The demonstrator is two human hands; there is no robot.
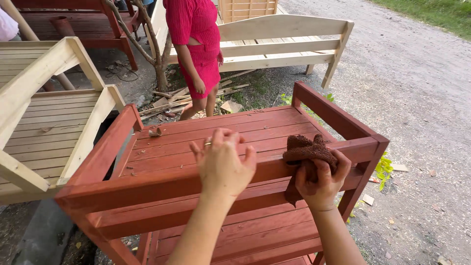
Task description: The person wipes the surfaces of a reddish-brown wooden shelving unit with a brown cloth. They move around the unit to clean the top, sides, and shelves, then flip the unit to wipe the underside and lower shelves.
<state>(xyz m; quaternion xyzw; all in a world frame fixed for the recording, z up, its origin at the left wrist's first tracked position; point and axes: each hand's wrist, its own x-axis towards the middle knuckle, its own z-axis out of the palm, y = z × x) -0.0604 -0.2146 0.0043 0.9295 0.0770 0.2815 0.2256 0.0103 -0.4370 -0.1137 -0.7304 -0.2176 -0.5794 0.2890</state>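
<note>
The right hand clenches a brown rag against the top rail of a red-stained wooden bench — the rag bunches over the rail's edge. The left hand lies flat on that rail, fingers released and spread. Behind the bench stands a person in pink, beside an unpainted bench.

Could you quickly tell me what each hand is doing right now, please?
Left hand: open, resting flat on the red bench rail.
Right hand: closed, holding a brown rag against the rail.
</note>
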